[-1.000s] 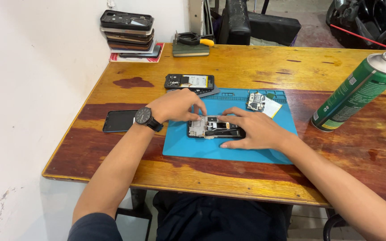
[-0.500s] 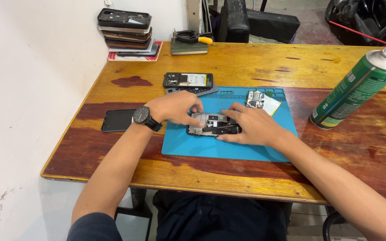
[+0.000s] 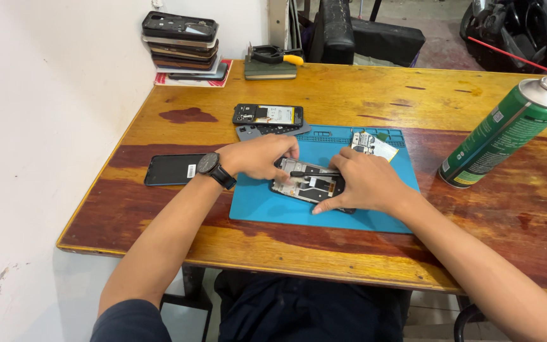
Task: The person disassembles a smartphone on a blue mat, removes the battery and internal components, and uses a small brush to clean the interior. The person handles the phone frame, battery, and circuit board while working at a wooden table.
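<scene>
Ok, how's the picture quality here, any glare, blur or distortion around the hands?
Head view: even, soft light, sharp around the left hand, right hand and opened phone; faint sheen on the wooden table; wide-angle stretch tilts the green spray can near the edge; only soft shadows under the hands.

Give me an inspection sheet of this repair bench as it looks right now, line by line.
Surface: wooden table, worn varnish, with a blue work mat on it.
Job's things: opened phone lying flat on the mat; thin black tool across it.
Clutter: second opened phone, dark phone face down, small part on the mat, green spray can, stack of phones, pliers on a box.
Hands: left hand steadies the phone's top edge; right hand rests on it, fingers on the tool.
Cables: nothing seen.
Surroundings: white wall at left, dark bags behind the table.
</scene>
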